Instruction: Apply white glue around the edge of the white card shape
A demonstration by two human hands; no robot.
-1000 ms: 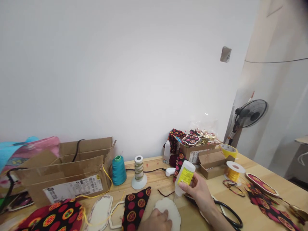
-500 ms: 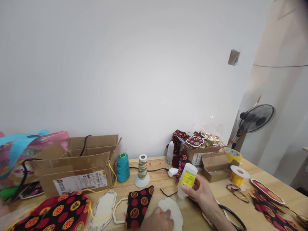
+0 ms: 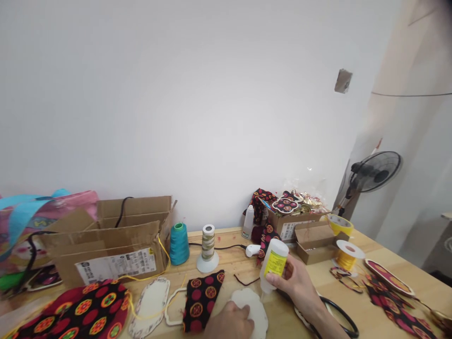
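- My right hand [image 3: 294, 282] keeps its fingers clamped on the glue bottle [image 3: 273, 264], nozzle tipped lower than a second ago.
- My left hand [image 3: 231, 322] stays pressed flat, at seven o'clock of the bottle, on the white foam shape [image 3: 256, 308] on the tabletop [image 3: 233, 263].

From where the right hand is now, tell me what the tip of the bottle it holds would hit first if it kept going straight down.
The right hand holds the glue bottle tip down. Straight on, the tip would most likely meet the edge of the white cutout under the left hand, though depth is unclear.
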